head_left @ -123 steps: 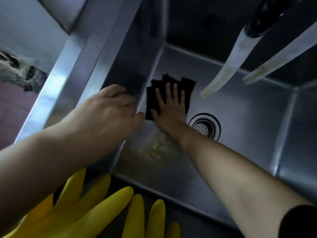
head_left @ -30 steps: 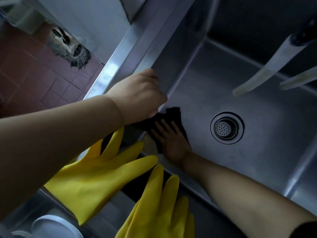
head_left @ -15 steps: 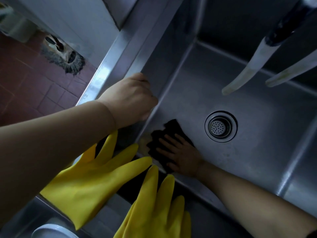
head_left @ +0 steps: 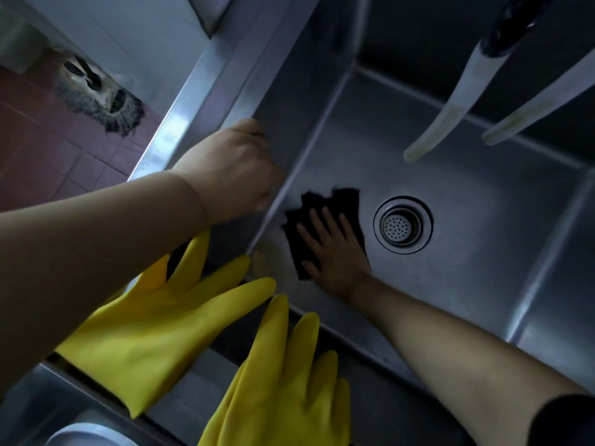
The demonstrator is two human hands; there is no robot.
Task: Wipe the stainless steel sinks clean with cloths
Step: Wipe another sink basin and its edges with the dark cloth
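Sliding the black cloth (head_left: 325,217) back toward the drain strainer (head_left: 402,224), the right hand (head_left: 335,252) presses it flat-fingered, leaving the yellowish corner stain (head_left: 267,255) uncovered, so that spot likely needs another pass. Left hand (head_left: 231,165) grips the sink rim (head_left: 206,78), same as before.

Dim light, pale wall (head_left: 128,37), red-brown tiled floor (head_left: 48,149), ragged hole (head_left: 99,98) at wall base
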